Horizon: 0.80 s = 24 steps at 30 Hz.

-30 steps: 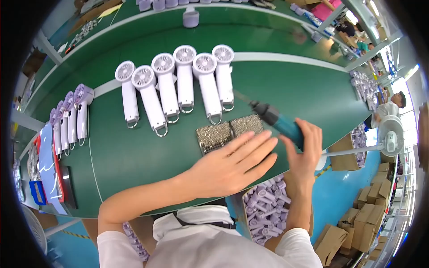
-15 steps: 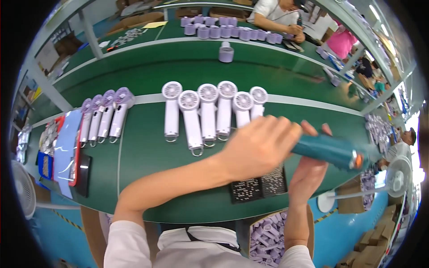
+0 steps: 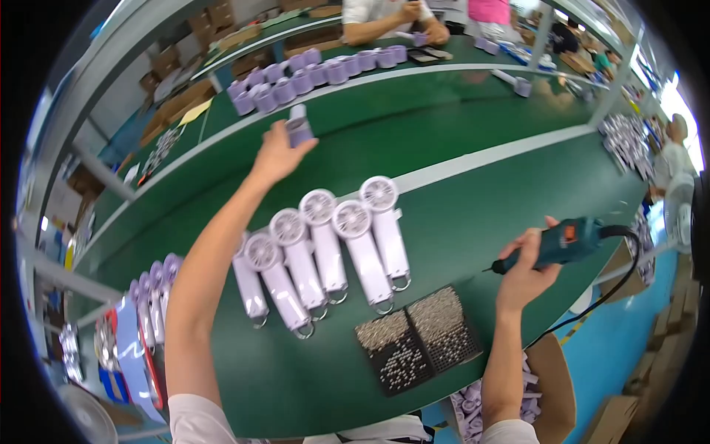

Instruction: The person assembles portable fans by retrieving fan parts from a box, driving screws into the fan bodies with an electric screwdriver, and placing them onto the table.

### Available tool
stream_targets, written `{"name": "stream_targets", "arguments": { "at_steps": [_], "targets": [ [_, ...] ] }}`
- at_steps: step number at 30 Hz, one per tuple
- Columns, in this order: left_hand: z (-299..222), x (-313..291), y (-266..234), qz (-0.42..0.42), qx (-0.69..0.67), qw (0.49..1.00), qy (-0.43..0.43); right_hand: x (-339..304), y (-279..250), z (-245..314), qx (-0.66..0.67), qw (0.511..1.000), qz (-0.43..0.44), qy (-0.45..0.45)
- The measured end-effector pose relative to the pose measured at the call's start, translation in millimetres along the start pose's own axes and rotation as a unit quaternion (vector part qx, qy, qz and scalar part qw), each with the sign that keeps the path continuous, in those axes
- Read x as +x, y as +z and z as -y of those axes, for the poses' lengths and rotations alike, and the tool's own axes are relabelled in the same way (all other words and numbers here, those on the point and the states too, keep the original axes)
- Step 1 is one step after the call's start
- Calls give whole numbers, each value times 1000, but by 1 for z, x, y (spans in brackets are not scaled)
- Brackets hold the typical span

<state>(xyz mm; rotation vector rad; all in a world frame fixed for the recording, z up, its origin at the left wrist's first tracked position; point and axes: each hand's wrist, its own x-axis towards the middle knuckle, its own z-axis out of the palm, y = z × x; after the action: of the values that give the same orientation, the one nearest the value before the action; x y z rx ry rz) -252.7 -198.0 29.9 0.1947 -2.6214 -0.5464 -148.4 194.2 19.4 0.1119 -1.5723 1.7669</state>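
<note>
My left hand (image 3: 272, 157) reaches far out over the green bench, its thumb and fingers closed around a light purple fan housing (image 3: 299, 133) with a short handle. On the right, my right hand (image 3: 526, 275) grips a teal electric screwdriver (image 3: 568, 243), its thin bit pointing left. Several pale handheld fans (image 3: 323, 237) with round grilles and wrist loops lie side by side between my arms. Nearer me, a black two-part screw tray (image 3: 418, 337) holds many small screws.
Purple housings (image 3: 316, 74) stand in rows on the far bench, near a seated co-worker (image 3: 392, 21). A black cable (image 3: 592, 311) hangs from the screwdriver. An open carton (image 3: 555, 388) of purple parts sits below the bench edge. More fans (image 3: 154, 296) lie at left.
My left hand has left the screwdriver area and reached far left to the lone housing on the bench, closing on it. My right hand now holds the screwdriver alone. The view has turned.
</note>
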Motion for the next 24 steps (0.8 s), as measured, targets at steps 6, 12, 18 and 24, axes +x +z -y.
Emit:
{"name": "stream_targets", "arguments": {
  "at_steps": [6,12,18,24],
  "targets": [
    [77,86,67,114,27,979,-164,0,-7,-20,-75,996,40,24],
    [110,101,81,23,-17,977,-213,3,-2,-21,-60,995,40,68],
    [94,41,-14,-52,-218,968,-108,6,-4,-12,-44,990,105,83],
    [44,-130,-153,-85,-220,972,-16,6,-5,-18,-87,989,102,62]
  ]
}}
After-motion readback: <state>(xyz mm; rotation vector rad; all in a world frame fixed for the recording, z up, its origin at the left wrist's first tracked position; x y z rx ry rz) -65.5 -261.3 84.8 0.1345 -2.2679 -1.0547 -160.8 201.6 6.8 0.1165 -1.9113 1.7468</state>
